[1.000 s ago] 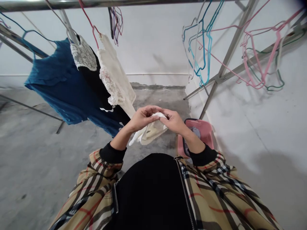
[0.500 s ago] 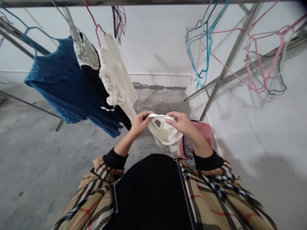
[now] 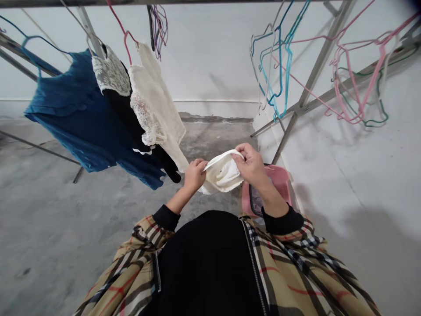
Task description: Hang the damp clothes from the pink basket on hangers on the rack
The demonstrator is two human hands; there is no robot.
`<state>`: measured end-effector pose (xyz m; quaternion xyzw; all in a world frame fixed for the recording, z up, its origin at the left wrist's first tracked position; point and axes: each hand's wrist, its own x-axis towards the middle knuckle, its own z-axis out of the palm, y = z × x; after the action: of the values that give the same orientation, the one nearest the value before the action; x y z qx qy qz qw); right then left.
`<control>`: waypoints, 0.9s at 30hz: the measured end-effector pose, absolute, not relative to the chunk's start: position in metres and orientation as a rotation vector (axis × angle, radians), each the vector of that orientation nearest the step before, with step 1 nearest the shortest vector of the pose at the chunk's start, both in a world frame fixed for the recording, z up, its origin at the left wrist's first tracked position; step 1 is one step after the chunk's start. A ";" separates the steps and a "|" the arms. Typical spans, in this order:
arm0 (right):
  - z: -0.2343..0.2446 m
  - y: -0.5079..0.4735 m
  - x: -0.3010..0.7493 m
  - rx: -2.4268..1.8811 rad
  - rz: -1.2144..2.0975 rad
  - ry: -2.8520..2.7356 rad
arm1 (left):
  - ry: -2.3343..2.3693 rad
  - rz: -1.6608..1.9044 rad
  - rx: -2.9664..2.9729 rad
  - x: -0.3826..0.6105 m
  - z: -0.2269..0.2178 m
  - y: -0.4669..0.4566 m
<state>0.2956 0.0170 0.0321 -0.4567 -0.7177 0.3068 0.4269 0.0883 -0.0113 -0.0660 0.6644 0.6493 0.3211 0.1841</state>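
Note:
Between my two hands, in front of my body, a small white garment is stretched by its edge, its opening facing me. The fingers of my left hand are closed on the left end of that edge. Higher up, my right hand pinches the right end between thumb and fingers. The cloth sags below in loose folds, and its exact kind cannot be made out. Close to my left hand hangs a white lace top, its lower tip near my fingers.
A blue top and a black garment with white lace hang at the left. Blue hangers and pink hangers hang at the right on a metal rack. A pink basket stands on the floor beyond my right forearm.
My right hand has risen a little and my left hand has dropped slightly, so the garment's edge now slants. Its opening has turned. The whole view has shifted a little.

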 end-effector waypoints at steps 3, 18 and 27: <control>0.029 0.021 0.300 -1.156 0.665 -1.717 | 1.916 0.820 1.452 0.081 -0.080 -0.021; 0.001 0.023 0.312 -1.310 0.463 -1.665 | 1.359 1.151 0.259 0.073 -0.080 -0.019; -0.012 0.020 0.314 -1.371 0.522 -1.612 | 1.215 1.288 0.210 0.075 -0.062 -0.012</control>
<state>0.3142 0.0199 -0.0117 -0.5575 -0.6558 0.2123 0.4626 0.0752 -0.0123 -0.0620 0.0917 0.5300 0.5621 0.6282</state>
